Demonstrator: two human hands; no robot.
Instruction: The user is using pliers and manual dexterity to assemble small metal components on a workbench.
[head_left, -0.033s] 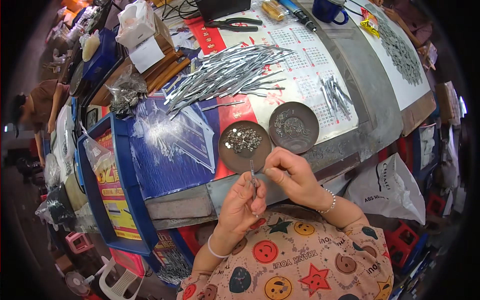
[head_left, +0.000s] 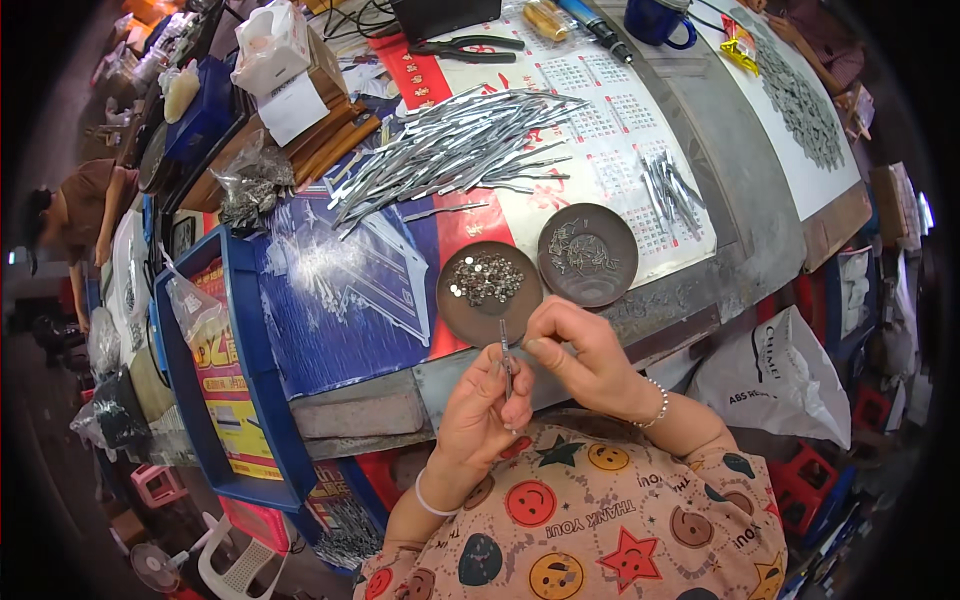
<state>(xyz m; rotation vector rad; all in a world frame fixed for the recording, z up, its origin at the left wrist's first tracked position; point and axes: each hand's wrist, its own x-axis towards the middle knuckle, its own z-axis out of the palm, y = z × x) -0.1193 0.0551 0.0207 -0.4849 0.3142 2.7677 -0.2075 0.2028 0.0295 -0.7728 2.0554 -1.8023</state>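
pinched by the left hand [head_left: 472, 408] at the lower centre of the head view is a slim metal strip [head_left: 505, 346], its tip pointing toward the top of the frame. just to its right, the right hand [head_left: 592, 362] is curled, thumb and fingertips together; whether anything tiny is held there cannot be told. near the centre, small metal bits [head_left: 490, 278] are held in a brown dish [head_left: 461, 322]. the strip is judged light, stiff and rather slippery, best gripped by its flat sides around mid-length.
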